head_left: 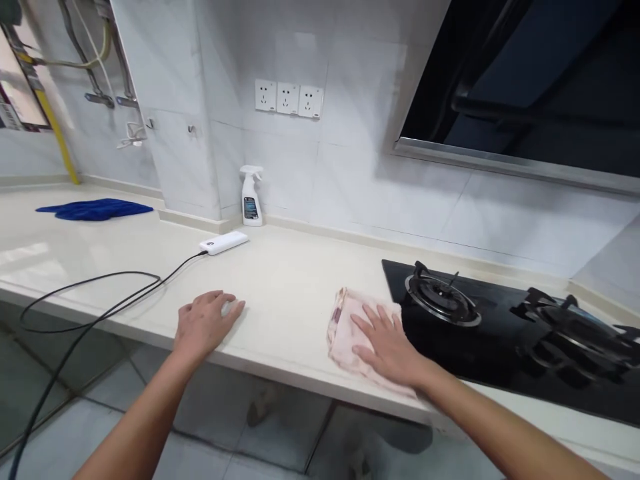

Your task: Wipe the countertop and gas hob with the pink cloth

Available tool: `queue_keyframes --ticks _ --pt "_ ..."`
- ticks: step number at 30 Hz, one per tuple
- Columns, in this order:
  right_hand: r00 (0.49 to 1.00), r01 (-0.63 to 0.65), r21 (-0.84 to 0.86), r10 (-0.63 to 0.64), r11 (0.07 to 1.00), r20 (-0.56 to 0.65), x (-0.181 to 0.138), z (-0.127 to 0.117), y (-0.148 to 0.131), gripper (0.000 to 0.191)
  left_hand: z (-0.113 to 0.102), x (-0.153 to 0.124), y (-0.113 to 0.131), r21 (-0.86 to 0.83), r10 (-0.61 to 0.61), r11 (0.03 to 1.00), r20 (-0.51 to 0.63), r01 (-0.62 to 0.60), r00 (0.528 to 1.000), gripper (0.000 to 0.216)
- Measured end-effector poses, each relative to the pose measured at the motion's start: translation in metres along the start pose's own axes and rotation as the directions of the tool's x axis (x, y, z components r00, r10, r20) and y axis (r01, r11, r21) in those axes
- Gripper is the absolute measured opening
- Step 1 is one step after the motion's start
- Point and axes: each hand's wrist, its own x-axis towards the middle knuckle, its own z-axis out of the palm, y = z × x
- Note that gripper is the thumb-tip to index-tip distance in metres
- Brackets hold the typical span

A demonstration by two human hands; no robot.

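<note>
My right hand (385, 343) lies flat with spread fingers on a folded pale pink cloth (345, 340). The cloth rests on the cream countertop (285, 300), close to the front edge and against the left side of the black gas hob (450, 347). My left hand (205, 323) is at the counter's front edge on the left, fingers loosely bent and the thumb apart from them. Nothing shows in it. Behind that hand lies a white power bank (224, 243) with a black cable (125, 303) plugged into its end.
A white spray bottle (251, 200) stands upright by the wall corner. On the far left counter lies a blue cloth (100, 209). Above the hob hangs a dark range hood (525, 87). Wall sockets (289, 99) sit over the counter. The cable droops past the counter's front edge.
</note>
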Motion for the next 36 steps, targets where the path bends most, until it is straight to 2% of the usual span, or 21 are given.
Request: queue_keyframes --ticks 3,5,7,9,11,13,18,22,25,29,32,36 --pt "0.997 0.081 0.059 -0.080 0.995 -0.007 -0.059 0.007 -0.013 0.070 0.000 -0.001 0.001 0.021 0.024 0.999 -0.008 -0.024 1.000 0.056" --pt "0.994 0.106 0.088 -0.105 0.991 -0.007 -0.084 0.009 -0.013 0.064 0.000 -0.001 0.003 0.036 0.029 0.999 0.010 -0.029 1.000 0.057" --pt "0.994 0.105 0.097 -0.107 0.990 0.015 -0.094 0.008 -0.010 0.062 -0.001 -0.001 0.004 0.053 0.028 0.998 0.024 -0.029 0.999 0.057" --pt "0.995 0.086 0.088 -0.090 0.992 0.043 -0.084 0.005 -0.004 0.063 0.000 -0.002 0.004 0.070 0.028 0.997 0.019 -0.030 0.999 0.057" --pt "0.997 0.064 0.065 -0.067 0.996 0.043 -0.055 0.002 0.004 0.066 0.001 -0.003 0.003 0.073 0.036 0.997 0.004 -0.036 0.999 0.056" --pt "1.000 0.018 0.024 -0.019 1.000 0.021 -0.010 -0.002 0.015 0.071 0.003 -0.004 0.001 0.057 0.044 0.997 -0.012 -0.043 0.999 0.055" --pt "0.988 -0.149 -0.076 0.147 0.986 -0.038 0.132 -0.014 0.037 0.078 0.012 -0.004 -0.007 0.015 0.039 0.999 -0.088 -0.038 0.995 0.054" --pt "0.973 -0.226 -0.067 0.223 0.972 -0.052 0.235 -0.024 0.029 0.079 0.018 -0.005 -0.011 -0.037 0.036 0.998 -0.161 -0.043 0.986 0.052" --pt "0.972 -0.231 -0.047 0.228 0.972 -0.049 0.301 -0.026 0.000 0.080 0.018 -0.007 -0.012 -0.075 0.053 0.995 -0.213 -0.071 0.976 0.050" --pt "0.983 -0.179 -0.019 0.178 0.984 -0.033 0.365 -0.022 -0.064 0.081 0.017 -0.012 -0.012 -0.132 0.022 0.989 -0.269 -0.059 0.963 0.046" --pt "0.995 -0.104 -0.012 0.104 0.994 -0.008 0.382 -0.016 -0.113 0.080 0.016 -0.014 -0.012 -0.169 -0.006 0.985 -0.293 -0.046 0.956 0.042" --pt "0.999 -0.014 -0.010 0.014 1.000 0.033 0.367 -0.007 -0.169 0.081 0.016 -0.017 -0.009 -0.224 -0.045 0.974 -0.353 -0.038 0.934 0.042"
